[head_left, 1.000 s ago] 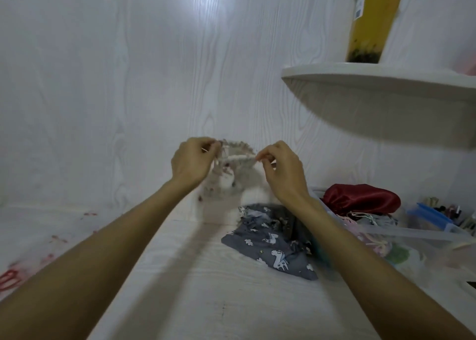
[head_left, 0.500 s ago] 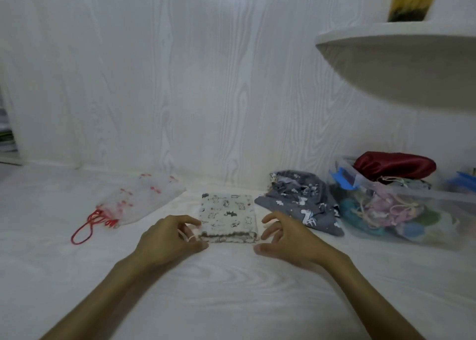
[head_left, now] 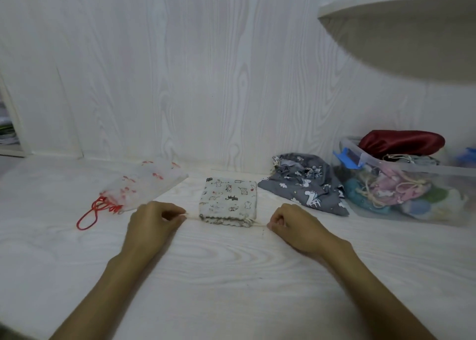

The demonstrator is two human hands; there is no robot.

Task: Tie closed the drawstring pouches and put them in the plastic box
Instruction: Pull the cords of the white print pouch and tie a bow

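A cream pouch with small animal prints (head_left: 228,197) lies flat on the white table, its gathered mouth toward me. My left hand (head_left: 154,220) pinches the pale drawstring at the pouch's left corner. My right hand (head_left: 293,225) pinches the drawstring at its right corner. Both strings run taut out to the sides. A grey unicorn-print pouch (head_left: 306,185) lies to the right. A sheer white pouch with red dots and a red cord (head_left: 144,185) lies to the left. The clear plastic box (head_left: 422,171) at the right holds several pouches, a dark red one (head_left: 401,142) on top.
A white wood-grain wall stands close behind the table. A rounded white shelf (head_left: 401,28) juts out at the upper right above the box. The box has a blue latch (head_left: 346,157) on its left end.
The cream pouch came down from mid-air onto the table. Half a second ago my hands were loose beside it; now each pinches a drawstring end and they have spread apart.
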